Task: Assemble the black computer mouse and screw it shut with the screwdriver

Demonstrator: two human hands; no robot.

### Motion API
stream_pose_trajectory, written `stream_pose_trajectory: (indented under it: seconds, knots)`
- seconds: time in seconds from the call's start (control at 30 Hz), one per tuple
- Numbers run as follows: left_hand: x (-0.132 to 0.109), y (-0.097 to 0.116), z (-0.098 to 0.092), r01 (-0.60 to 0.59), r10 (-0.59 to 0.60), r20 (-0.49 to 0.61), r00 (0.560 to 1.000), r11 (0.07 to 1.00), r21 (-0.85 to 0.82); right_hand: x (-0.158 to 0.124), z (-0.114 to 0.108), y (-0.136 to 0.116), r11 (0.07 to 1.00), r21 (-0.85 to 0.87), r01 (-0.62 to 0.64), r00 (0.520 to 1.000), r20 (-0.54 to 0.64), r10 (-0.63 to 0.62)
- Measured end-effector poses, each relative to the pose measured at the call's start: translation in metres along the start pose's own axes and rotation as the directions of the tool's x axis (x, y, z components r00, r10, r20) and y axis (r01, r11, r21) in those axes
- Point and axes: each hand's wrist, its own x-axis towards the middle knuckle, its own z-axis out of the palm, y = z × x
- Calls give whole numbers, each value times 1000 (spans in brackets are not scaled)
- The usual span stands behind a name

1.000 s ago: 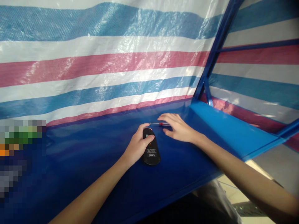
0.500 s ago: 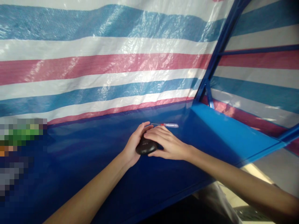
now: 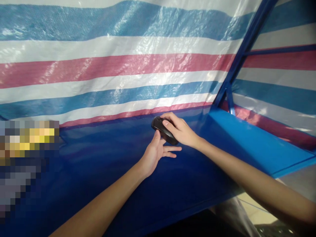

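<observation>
My right hand [image 3: 181, 131] grips a black computer mouse [image 3: 163, 131], raised a little above the dark blue table [image 3: 103, 171] and tilted. Its fingers wrap over the mouse's top and side. My left hand [image 3: 155, 152] is just below and left of the mouse, palm up, fingers spread, holding nothing. The small red-handled screwdriver seen earlier is hidden behind my right hand.
A striped blue, white and red tarpaulin [image 3: 111, 65] hangs as a wall right behind the table. A blue metal post [image 3: 243, 52] rises at the right, with a lighter blue shelf [image 3: 251, 138] beside it. A blurred patch [image 3: 27, 148] covers things at the far left.
The mouse passed from my left hand to my right, which lifted it up and back. My left hand let go and opened. The screwdriver went out of sight.
</observation>
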Motion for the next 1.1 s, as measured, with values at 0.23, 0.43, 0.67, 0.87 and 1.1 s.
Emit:
stream_pose_trajectory:
  seconds: [0.23,0.43,0.67,0.87,1.1]
  knots:
    - [2,-3,2,-40,75,-163,984,977,210,-19,-13,15,990,132,52,980,183,-76]
    - [9,3,-12,-41,157,-240,958,904,425,-17,-26,14,947,283,-150,901,434,13]
    - [13,5,-30,-70,122,-29,992,736,673,-15,-26,8,998,63,3,837,546,-37]
    - [6,14,-28,-165,173,101,980,410,897,-16,-33,9,1000,14,14,800,599,-19]
    - [6,10,-29,-159,165,135,977,138,978,-16,-35,5,999,-22,42,806,592,-21]
